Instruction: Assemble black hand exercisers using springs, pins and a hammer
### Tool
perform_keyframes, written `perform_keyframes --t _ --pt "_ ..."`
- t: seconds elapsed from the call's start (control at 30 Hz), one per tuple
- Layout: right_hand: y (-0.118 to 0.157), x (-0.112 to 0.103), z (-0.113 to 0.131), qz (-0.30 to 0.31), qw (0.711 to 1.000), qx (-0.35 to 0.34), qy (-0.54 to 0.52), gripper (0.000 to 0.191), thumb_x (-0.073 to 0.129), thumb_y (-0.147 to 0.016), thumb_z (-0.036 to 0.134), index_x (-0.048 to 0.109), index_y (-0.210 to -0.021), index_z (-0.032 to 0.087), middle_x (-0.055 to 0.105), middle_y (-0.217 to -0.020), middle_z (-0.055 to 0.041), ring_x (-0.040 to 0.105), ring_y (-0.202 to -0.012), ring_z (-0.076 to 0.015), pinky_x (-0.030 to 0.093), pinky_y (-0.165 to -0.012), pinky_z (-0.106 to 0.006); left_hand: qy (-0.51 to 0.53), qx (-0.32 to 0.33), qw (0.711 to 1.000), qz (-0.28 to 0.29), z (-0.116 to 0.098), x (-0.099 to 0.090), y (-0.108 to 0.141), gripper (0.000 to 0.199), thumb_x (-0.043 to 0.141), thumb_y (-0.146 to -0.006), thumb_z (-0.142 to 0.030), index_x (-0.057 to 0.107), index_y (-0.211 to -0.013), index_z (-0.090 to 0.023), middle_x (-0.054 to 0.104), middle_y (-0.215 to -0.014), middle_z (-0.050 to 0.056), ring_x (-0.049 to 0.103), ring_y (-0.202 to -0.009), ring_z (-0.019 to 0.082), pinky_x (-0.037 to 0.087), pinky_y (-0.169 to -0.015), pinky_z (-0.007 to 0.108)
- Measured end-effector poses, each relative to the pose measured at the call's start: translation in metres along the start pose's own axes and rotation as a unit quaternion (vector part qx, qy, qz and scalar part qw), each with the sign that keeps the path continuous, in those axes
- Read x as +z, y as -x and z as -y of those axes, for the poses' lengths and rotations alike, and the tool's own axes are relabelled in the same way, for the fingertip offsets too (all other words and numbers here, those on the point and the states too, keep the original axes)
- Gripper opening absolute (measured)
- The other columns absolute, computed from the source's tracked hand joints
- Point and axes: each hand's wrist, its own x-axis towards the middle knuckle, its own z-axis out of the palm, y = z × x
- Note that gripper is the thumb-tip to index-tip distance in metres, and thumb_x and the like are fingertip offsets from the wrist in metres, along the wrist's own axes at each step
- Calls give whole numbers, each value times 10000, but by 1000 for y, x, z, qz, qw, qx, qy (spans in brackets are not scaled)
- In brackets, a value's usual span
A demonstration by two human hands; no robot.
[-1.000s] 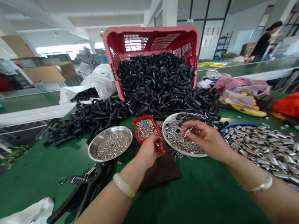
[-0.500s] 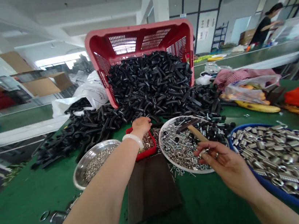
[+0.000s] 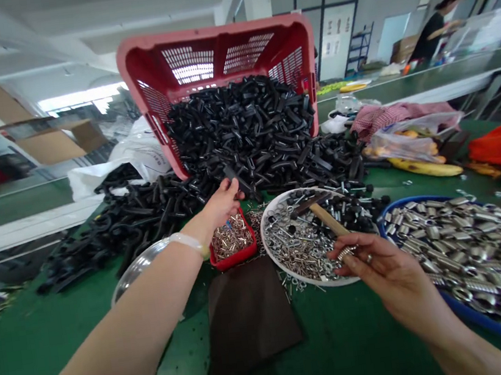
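Note:
My left hand (image 3: 221, 205) reaches over the far edge of a small red tray (image 3: 234, 257) of little metal pins, its fingers closed on a black plastic part (image 3: 238, 181) at the front of the black pile. Between the thumb and fingers of my right hand (image 3: 375, 257) is a metal spring (image 3: 346, 253), held above the right edge of a white round tray (image 3: 306, 281). That tray holds washers, screws, pins and a wooden-handled hammer (image 3: 328, 219).
A tipped red basket (image 3: 211, 32) spills black parts across the back. A blue basin (image 3: 495, 330) of springs stands right, a metal bowl (image 3: 138, 262) left. A dark mat (image 3: 251, 316) lies in front. Bananas (image 3: 426, 167) lie right; a person (image 3: 433, 31) works far back.
My left hand has moved slightly left and up and now holds a black part; more of the red tray shows. My right hand still holds the spring. The whole view has shifted a little.

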Motion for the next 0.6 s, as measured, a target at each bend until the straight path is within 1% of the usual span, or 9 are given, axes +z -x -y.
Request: perform_keyframes --t 0.07,0.13,0.2,0.23,0.3,0.4,0.47,0.53,0.6 --pt "0 3 1 -5 1000 3 -13 219 580 -771 292 545 -976 225 618 -873 -53 601 -791 -163 558 -662 -310 95 -44 991 87 0 -7 32 329 445 -820 -456 417 -1087 -267 547 -668 -6 247 -364 18 119 -356 126" --pt "0 7 3 -14 1000 -2 -26 221 589 -764 296 548 -970 226 614 -870 -49 596 -793 -160 556 -674 -319 166 -85 968 169 4 -10 65 316 466 -812 -441 449 -1056 -241 606 -772 45 205 -365 8 75 -354 126" --pt "-1 13 5 -19 999 -16 -36 220 600 -753 298 553 -956 228 603 -874 -44 592 -811 -164 553 -689 -332 225 -127 941 219 12 -10 95 423 384 -806 -543 497 -1011 -191 626 -888 116 160 -363 3 46 -346 139" --pt "-2 16 6 -17 999 -22 -40 218 604 -748 299 555 -949 229 598 -876 -41 592 -823 -169 551 -694 -338 249 -143 933 219 17 -8 108 516 323 -789 -613 518 -974 -173 627 -908 134 146 -361 3 39 -344 144" --pt "-4 23 10 8 999 -31 -40 226 607 -743 301 553 -950 229 593 -875 -39 593 -837 -175 547 -697 -351 262 -175 933 176 27 -2 130 655 239 -733 -714 543 -860 -148 636 -858 128 129 -353 1 35 -344 151" --pt "-8 33 20 75 996 -42 -10 255 584 -758 298 534 -998 224 601 -885 -43 595 -836 -172 540 -699 -349 194 -204 952 123 42 10 155 652 314 -691 -732 549 -756 -126 634 -735 89 189 -340 3 43 -349 157" --pt "-11 40 28 114 991 -56 31 262 566 -772 286 523 -1022 220 601 -913 -45 592 -843 -164 529 -713 -331 144 -193 962 131 49 17 168 635 355 -687 -716 570 -805 -130 632 -709 75 333 -373 32 105 -356 155" --pt "-13 47 38 140 985 -74 68 249 555 -781 271 523 -1022 216 595 -939 -43 589 -855 -155 512 -736 -312 114 -161 970 140 51 21 179 626 330 -711 -698 590 -823 -140 624 -687 59 463 -472 78 223 -395 164" --pt "-13 55 49 159 979 -94 87 230 552 -783 264 532 -1006 210 593 -937 -40 590 -852 -149 498 -753 -303 85 -122 979 138 51 23 187 613 302 -753 -659 611 -741 -130 600 -646 48 507 -558 104 312 -476 189"
